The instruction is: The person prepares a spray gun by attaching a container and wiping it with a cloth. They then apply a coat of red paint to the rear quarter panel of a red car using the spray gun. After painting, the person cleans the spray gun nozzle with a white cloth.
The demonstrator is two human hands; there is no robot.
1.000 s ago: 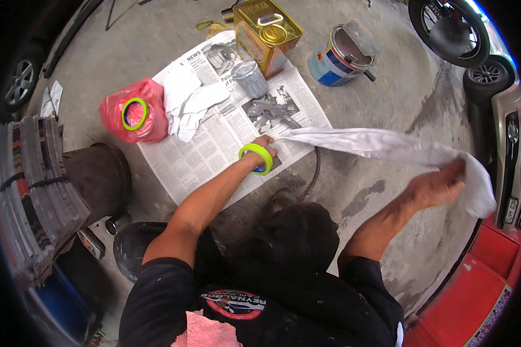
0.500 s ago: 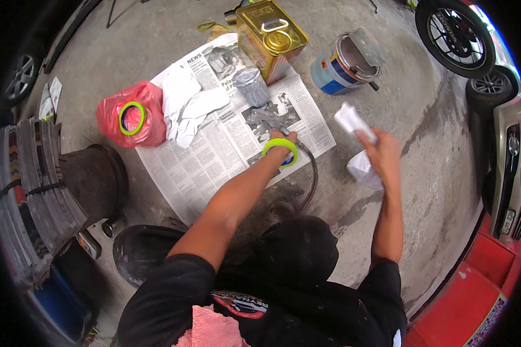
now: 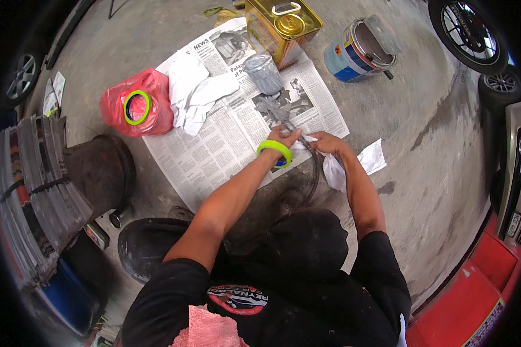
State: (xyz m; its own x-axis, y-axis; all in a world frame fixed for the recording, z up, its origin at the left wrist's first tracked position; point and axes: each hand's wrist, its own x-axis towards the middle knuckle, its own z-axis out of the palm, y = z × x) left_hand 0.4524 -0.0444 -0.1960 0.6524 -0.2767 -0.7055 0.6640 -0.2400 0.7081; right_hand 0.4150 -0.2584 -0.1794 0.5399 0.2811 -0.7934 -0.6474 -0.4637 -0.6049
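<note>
On the newspaper [image 3: 214,153] a grey, paint-covered spray gun [image 3: 274,107] lies with its cup [image 3: 264,73] toward the far side. My left hand [image 3: 284,136] is closed around the gun's handle end; a green-edged tape roll [image 3: 274,151] circles that wrist. Just right of it, my right hand [image 3: 325,143] pinches a white cloth [image 3: 334,173] against the handle end, where the dark hose [image 3: 316,176] joins. The cloth hangs below the fingers, and another part of white cloth [image 3: 371,157] shows beyond the right forearm. My fingers partly hide the handle.
White rags [image 3: 194,95] lie beside a red plastic bag [image 3: 156,110] topped by another tape roll [image 3: 137,108]. Behind are a gold tin [image 3: 281,32] and a blue paint can [image 3: 353,55]. Bundled newspapers [image 3: 37,191] stand left; wheels [image 3: 468,29] and a red object [image 3: 463,301] are right.
My right hand has come left and down with the white cloth, from the raised position at the right to the spray gun's handle. My left hand stays on the gun.
</note>
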